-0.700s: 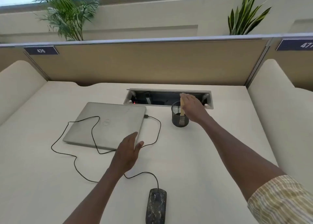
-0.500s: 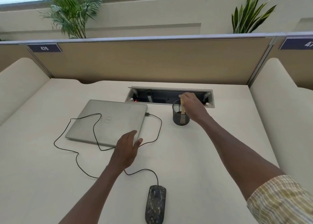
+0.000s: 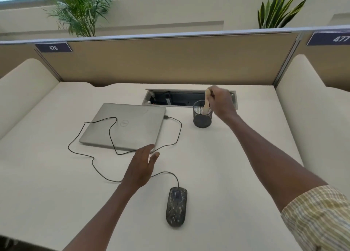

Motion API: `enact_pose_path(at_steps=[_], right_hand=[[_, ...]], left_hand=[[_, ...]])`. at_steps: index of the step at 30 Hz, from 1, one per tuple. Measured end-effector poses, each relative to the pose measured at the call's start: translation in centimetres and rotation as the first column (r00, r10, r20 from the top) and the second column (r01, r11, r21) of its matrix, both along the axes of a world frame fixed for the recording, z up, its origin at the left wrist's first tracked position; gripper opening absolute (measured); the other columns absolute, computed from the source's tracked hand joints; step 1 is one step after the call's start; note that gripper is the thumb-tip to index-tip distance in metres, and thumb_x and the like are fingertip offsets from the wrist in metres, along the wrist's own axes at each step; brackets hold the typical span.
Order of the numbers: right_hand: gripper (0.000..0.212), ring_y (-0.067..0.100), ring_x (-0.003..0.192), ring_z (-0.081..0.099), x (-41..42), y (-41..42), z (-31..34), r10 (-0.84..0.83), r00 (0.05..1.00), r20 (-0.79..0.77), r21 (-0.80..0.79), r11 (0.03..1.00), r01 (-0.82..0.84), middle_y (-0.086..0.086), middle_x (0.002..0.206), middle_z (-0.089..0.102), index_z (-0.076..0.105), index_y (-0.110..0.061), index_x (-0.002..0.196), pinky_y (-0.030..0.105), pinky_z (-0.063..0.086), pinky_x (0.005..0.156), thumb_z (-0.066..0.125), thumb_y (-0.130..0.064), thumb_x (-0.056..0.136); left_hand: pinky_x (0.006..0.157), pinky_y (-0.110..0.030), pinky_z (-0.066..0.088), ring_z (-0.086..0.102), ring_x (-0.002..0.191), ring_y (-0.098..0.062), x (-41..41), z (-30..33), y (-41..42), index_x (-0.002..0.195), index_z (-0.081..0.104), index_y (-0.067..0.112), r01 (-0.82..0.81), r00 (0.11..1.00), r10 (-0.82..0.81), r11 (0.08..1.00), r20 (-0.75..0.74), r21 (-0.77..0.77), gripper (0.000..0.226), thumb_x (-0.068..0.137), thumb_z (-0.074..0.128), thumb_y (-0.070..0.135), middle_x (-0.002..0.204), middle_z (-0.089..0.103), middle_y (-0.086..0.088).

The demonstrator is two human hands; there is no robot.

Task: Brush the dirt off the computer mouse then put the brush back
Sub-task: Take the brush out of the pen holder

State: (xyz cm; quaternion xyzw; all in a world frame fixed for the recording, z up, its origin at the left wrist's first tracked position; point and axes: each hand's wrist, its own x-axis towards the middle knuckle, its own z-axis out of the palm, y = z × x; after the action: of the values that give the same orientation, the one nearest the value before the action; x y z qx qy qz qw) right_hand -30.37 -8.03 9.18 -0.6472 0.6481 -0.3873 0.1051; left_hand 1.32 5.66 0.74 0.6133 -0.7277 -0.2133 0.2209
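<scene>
The computer mouse (image 3: 176, 206), dark and flecked with pale specks, lies on the near middle of the cream desk (image 3: 217, 175), its long axis running near to far. Its thin black cable (image 3: 113, 137) leaves the far end, loops leftward across the desk and over the lid of the closed silver laptop (image 3: 125, 125), then plugs into the laptop's right edge. The left hand (image 3: 142, 167) is just beyond the mouse on its left, not touching it, palm down with fingers straight and close together and the thumb spread a little, over the cable near the laptop's near right corner. Farther off and to the right stands a black mesh cup (image 3: 202, 116). The right hand (image 3: 220, 103) reaches above it, fingers curled round the pale wooden handle of the brush (image 3: 206, 103), whose lower end is inside the cup. Just behind the cup is an open cable tray (image 3: 170, 99) set in the desk.
</scene>
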Motion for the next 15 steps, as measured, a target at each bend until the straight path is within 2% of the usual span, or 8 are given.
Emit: enact_pose_path(at_steps=[4,5,7,9,13,15], right_hand=[[0.009,0.032,0.08,0.065,-0.5,2.7,2.5,-0.047,0.999,0.023,-0.077,0.996,0.049,0.013,0.088,0.072,0.065,0.0,0.094,0.044,0.053,0.075,0.057,-0.003,0.092],[0.009,0.032,0.081,0.066,-0.5,3.6,2.9,-0.056,0.998,0.026,-0.084,0.995,0.058,0.013,0.089,0.072,0.065,0.0,0.095,0.046,0.054,0.076,0.057,-0.003,0.092],[0.008,0.032,0.08,0.066,-0.4,5.5,3.6,-0.065,0.997,0.029,-0.104,0.992,0.067,0.013,0.089,0.072,0.064,0.001,0.096,0.046,0.054,0.077,0.057,-0.002,0.092],[0.008,0.032,0.081,0.067,0.0,7.4,3.9,-0.079,0.997,0.027,-0.124,0.989,0.081,0.013,0.089,0.073,0.062,0.002,0.098,0.044,0.054,0.076,0.057,-0.003,0.093],[0.006,0.03,0.077,0.066,1.3,11.4,3.8,-0.092,0.995,0.039,-0.142,0.985,0.096,0.006,0.086,0.071,0.059,0.0,0.098,0.036,0.053,0.07,0.054,-0.002,0.095],[0.005,0.027,0.075,0.064,2.1,13.4,3.6,-0.085,0.996,0.035,-0.147,0.985,0.09,0.007,0.088,0.071,0.058,-0.001,0.097,0.03,0.049,0.068,0.055,-0.001,0.093]], left_hand=[[0.106,-0.013,0.029,0.049,0.134,-0.021,0.8,-0.4,3.5,0.142,0.052,0.014,0.05,0.996,-0.047,0.998,-0.078,0.033,0.066,0.095,0.04,0.058,0.142,0.057,-0.003],[0.107,-0.013,0.029,0.047,0.135,-0.018,1.0,-0.7,4.5,0.144,0.049,0.016,0.055,0.992,-0.048,0.997,-0.115,0.059,0.07,0.093,0.041,0.063,0.144,0.055,0.0],[0.111,-0.021,0.033,0.043,0.136,-0.009,1.5,-1.5,6.7,0.149,0.043,0.023,0.079,0.982,-0.057,0.99,-0.178,0.118,0.083,0.086,0.046,0.076,0.148,0.049,0.009],[0.11,-0.021,0.03,0.039,0.136,0.0,1.8,-2.4,8.6,0.153,0.034,0.03,0.127,0.974,-0.089,0.976,-0.208,0.179,0.102,0.072,0.055,0.088,0.15,0.042,0.018],[0.117,-0.022,0.025,0.024,0.145,0.004,2.1,-3.7,10.7,0.159,0.017,0.03,0.248,0.963,-0.208,0.931,-0.17,0.269,0.14,0.046,0.085,0.078,0.159,0.025,0.022],[0.119,-0.024,0.022,0.017,0.146,0.005,2.2,-3.9,11.1,0.16,0.009,0.03,0.289,0.956,-0.255,0.904,-0.145,0.316,0.153,0.038,0.089,0.076,0.16,0.019,0.023]])
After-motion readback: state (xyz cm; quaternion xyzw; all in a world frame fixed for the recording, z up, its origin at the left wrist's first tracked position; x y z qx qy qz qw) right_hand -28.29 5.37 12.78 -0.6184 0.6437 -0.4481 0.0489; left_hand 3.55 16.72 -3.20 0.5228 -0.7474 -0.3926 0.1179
